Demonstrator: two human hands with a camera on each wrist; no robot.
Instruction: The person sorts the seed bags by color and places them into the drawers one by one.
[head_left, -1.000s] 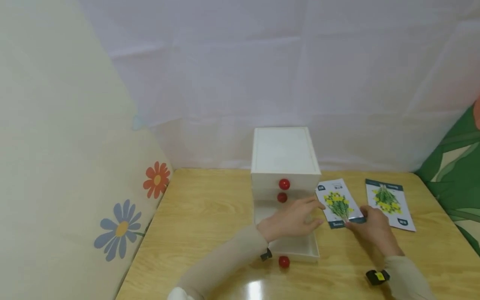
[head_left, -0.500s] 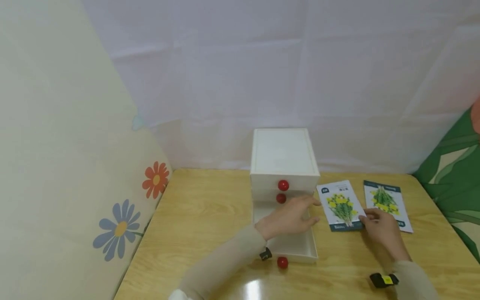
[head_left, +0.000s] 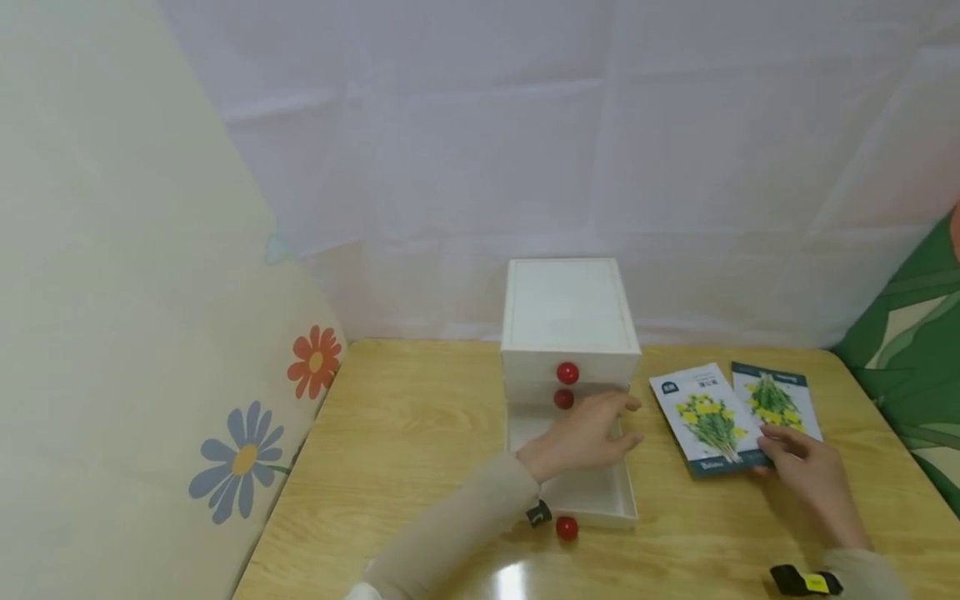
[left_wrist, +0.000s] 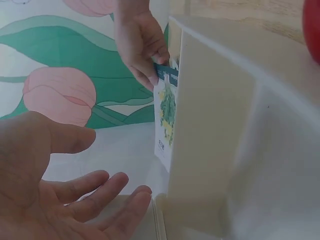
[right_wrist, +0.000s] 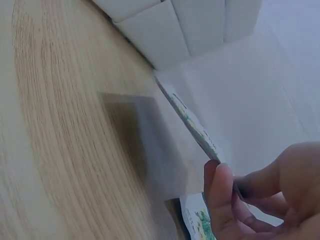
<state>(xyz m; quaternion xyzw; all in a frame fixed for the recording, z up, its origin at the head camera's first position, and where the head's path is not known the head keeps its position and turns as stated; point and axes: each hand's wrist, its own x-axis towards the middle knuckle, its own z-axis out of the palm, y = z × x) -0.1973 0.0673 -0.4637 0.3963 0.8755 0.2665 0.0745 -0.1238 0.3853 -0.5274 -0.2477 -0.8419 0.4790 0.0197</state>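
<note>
My right hand pinches the lower corner of a seed packet printed with yellow flowers and green stems. In the right wrist view this packet is seen edge-on, raised off the table with its shadow below. A second, similar packet lies partly behind it on the table. Over the pulled-out bottom drawer of a white drawer cabinet, my left hand hovers with fingers spread and relaxed. Nothing is between its fingers in the left wrist view, where the drawer's side wall stands beside it.
Red round knobs mark the drawers, with one knob on the pulled-out drawer's front. The wooden table extends left of the cabinet. A white cloth hangs behind, and flower-printed panels stand at the sides.
My right hand has lifted the seed packet and drawn it right and toward me, so it now overlaps the second packet in view. The left hand has stayed nearly still.
</note>
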